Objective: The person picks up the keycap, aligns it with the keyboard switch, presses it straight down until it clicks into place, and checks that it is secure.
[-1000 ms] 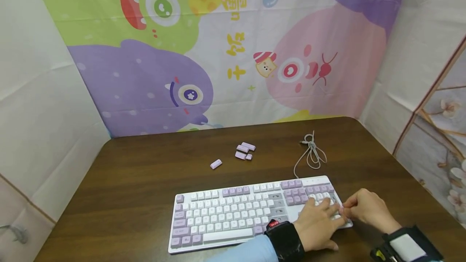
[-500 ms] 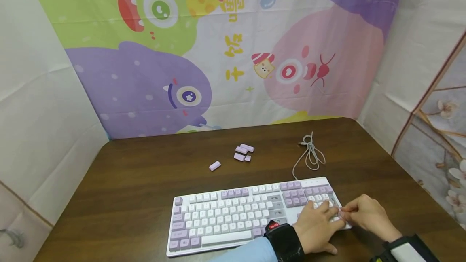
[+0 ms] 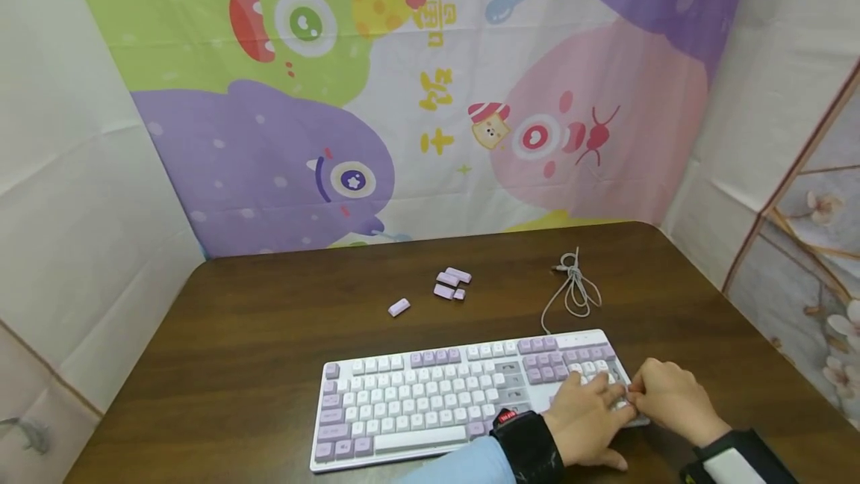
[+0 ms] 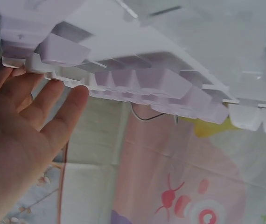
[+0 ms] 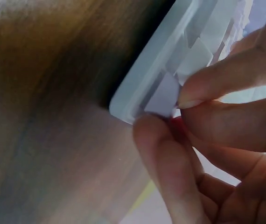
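Note:
A white keyboard (image 3: 537, 396) with white and lilac keycaps lies near the table's front edge. My left hand (image 3: 584, 420) rests over its number pad, fingers extended; in the left wrist view the fingertips touch the keys along one side. From the right, my right hand (image 3: 675, 398) reaches the pad's outer edge and pinches a lilac keycap (image 5: 163, 95) near the keyboard's corner. Whether that keycap is fully seated cannot be told. Something small and red shows between the fingers in the right wrist view, too blurred to name.
Several loose lilac keycaps (image 3: 445, 291) lie grouped behind the keyboard, with a single keycap (image 3: 399, 308) apart to their left. The bundled grey cable (image 3: 574, 286) runs from the keyboard's back. A printed cloth (image 3: 430, 185) hangs behind the brown table (image 3: 269, 334).
My right hand has turned slightly at the wrist while staying at the same corner. The left hand keeps its place on the number pad, and the loose keycaps have not moved.

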Demonstrator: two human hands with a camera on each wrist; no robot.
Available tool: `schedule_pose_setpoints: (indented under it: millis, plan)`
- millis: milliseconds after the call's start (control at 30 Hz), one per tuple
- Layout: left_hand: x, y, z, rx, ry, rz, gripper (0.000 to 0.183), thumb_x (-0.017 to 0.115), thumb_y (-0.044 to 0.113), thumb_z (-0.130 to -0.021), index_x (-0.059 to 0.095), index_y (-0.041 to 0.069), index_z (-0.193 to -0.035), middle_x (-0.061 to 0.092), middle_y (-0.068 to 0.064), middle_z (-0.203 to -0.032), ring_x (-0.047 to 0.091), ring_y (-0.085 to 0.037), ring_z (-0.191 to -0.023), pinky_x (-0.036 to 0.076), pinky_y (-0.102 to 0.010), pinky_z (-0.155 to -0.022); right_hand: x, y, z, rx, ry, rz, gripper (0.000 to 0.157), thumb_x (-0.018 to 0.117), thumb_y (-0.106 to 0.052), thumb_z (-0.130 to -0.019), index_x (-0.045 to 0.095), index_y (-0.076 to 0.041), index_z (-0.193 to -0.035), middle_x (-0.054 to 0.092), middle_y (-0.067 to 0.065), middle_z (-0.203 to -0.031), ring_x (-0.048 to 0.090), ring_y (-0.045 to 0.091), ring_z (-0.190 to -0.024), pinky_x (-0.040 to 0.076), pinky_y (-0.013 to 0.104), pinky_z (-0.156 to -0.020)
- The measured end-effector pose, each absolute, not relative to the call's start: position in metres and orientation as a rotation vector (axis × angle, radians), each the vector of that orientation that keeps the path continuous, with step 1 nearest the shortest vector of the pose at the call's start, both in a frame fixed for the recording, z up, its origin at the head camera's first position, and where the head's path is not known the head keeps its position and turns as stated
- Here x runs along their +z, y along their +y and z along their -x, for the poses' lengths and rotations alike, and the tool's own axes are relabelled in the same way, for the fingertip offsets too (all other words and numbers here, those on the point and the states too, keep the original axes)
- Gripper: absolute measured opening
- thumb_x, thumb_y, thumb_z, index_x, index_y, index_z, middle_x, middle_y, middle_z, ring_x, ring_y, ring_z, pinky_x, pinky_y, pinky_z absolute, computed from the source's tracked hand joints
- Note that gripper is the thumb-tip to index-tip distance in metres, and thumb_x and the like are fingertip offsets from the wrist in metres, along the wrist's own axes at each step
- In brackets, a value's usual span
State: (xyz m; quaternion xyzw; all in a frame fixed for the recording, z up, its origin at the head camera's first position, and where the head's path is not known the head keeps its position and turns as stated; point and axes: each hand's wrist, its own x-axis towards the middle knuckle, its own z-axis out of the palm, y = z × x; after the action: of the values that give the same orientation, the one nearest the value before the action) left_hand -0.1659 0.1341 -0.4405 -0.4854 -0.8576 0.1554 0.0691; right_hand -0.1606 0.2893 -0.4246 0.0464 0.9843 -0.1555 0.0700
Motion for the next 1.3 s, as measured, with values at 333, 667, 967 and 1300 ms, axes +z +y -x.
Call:
schedule_pose_setpoints:
  millis: [333, 667, 967, 1300]
  plan:
    - [-0.416, 0.105, 0.183, 0.316, -2.521, 1.563, 0.040, 0.049, 0.056, -0.088, 0.053, 0.041, -0.125, 0.051, 0.018, -0.134, 0.048, 0.000, -0.121, 0.044, -0.024, -0.092, -0.420, 0.284, 0.160, -0.419, 2.964, -0.131, 0.006, 0.070, -0.016, -0.073, 0.068, -0.017, -0.068, 0.063, 0.002, -0.069, 0.053, 0.018, -0.061, 0.039, 0.036, -0.050]
    - [-0.395, -0.009, 0.275, 0.077, -2.907, 0.928, 0.036, 0.068, 0.032, -0.082, 0.063, 0.023, -0.116, 0.067, -0.004, -0.105, 0.062, -0.021, -0.095, 0.052, -0.038, -0.069, -0.422, 0.283, 0.154, -0.361, 3.040, -0.115, 0.013, 0.067, -0.013, -0.071, 0.066, -0.019, -0.060, 0.054, -0.001, -0.062, 0.043, 0.018, -0.057, 0.032, 0.034, -0.048]
    - [-0.414, -0.078, 0.321, 0.106, -3.077, 0.623, 0.045, 0.069, 0.013, -0.080, 0.057, 0.020, -0.124, 0.064, -0.015, -0.106, 0.063, -0.031, -0.092, 0.053, -0.046, -0.068, -0.424, 0.283, 0.155, -0.352, 3.042, -0.106, 0.008, 0.069, -0.014, -0.071, 0.068, -0.018, -0.064, 0.064, 0.002, -0.068, 0.052, 0.018, -0.059, 0.038, 0.037, -0.048]
    - [-0.429, -0.094, 0.326, 0.037, -3.100, 0.630, 0.043, 0.069, 0.008, -0.078, 0.063, 0.020, -0.119, 0.069, -0.012, -0.106, 0.065, -0.031, -0.090, 0.052, -0.046, -0.065, -0.425, 0.278, 0.154, -0.377, 3.062, -0.097, 0.008, 0.069, -0.013, -0.071, 0.067, -0.016, -0.064, 0.064, 0.004, -0.068, 0.054, 0.020, -0.059, 0.040, 0.040, -0.049]
